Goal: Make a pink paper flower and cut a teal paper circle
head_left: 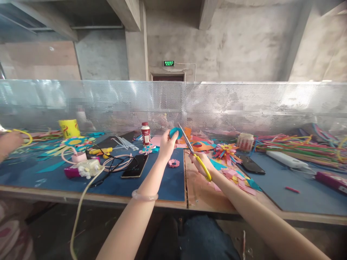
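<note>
My left hand (167, 143) pinches a round piece of teal paper (175, 132) above the table. Yellow-handled scissors (200, 160) are in my right hand (201, 165), their blades pointing up and away, close to the right edge of the teal paper. Whether the blades touch it I cannot tell. Below and between my hands, a small pink paper flower (174, 163) lies on the blue mat. A multicoloured paper flower (225, 151) rests to the right of the scissors, with pink and yellow paper scraps (238, 178) in front of it.
A red-capped bottle (145, 134) stands behind a black phone (135, 166). Cables and a power plug (88, 168) lie to the left, near a yellow roll (69, 128). Another phone (252, 164) and a white power strip (286, 159) are on the right. A co-worker's hand (11, 142) shows at far left.
</note>
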A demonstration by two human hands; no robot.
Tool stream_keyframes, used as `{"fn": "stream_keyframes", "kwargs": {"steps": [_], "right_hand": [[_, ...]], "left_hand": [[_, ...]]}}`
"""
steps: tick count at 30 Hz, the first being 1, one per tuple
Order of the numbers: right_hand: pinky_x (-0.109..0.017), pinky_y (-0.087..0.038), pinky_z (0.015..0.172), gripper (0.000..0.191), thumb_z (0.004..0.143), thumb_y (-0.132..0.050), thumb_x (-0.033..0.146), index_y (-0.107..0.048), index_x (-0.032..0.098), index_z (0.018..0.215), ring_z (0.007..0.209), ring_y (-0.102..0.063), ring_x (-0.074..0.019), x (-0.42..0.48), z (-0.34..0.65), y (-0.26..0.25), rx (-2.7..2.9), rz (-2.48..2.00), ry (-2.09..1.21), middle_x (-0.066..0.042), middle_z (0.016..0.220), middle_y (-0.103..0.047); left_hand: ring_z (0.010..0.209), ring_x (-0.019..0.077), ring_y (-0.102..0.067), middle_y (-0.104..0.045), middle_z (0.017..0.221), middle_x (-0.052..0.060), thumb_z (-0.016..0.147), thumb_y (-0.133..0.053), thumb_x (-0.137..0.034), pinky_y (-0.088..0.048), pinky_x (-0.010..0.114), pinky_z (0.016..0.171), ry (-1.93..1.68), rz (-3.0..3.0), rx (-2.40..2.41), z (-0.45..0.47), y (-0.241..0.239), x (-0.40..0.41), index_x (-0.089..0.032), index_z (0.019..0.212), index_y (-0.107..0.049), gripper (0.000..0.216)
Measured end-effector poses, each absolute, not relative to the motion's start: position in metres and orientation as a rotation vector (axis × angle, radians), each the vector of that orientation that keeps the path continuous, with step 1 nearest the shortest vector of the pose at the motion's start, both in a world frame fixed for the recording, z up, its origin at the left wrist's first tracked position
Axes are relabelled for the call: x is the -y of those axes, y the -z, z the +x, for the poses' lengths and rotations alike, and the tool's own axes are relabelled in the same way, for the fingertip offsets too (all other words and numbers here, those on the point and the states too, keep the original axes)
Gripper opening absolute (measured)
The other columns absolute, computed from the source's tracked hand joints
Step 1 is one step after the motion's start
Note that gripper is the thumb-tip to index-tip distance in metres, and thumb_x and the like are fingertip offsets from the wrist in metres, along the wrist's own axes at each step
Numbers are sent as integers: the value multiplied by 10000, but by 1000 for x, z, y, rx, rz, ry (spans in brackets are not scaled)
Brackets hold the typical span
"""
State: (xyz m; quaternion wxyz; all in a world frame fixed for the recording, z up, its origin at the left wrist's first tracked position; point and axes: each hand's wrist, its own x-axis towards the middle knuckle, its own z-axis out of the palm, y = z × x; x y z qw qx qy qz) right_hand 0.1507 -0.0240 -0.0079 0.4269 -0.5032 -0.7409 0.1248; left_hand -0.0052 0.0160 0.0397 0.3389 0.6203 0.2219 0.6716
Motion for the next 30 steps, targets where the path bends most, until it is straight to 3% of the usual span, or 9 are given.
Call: {"fn": "stream_keyframes", "kwargs": {"steps": [12,30], "right_hand": [[-227,-237,466,351,783,-322,473,-316,202,560,494,-298,-98,17,152,13,1841,-1236,-293,39,520,-330],[-222,-251,469,291,761,-364,394,-323,196,551,500,-309,-94,19,153,11,1881,-1213,-291,43,517,-320]], "left_hand": [[382,51,-409,-456,493,-69,746,-590,-413,-295,152,352,-1793,1575,-593,-7,-42,-15,-187,698,-462,265],[408,43,-397,-426,530,-68,729,-619,-393,-301,141,345,-1854,1468,-543,-9,-43,-19,-184,715,-478,252]]}}
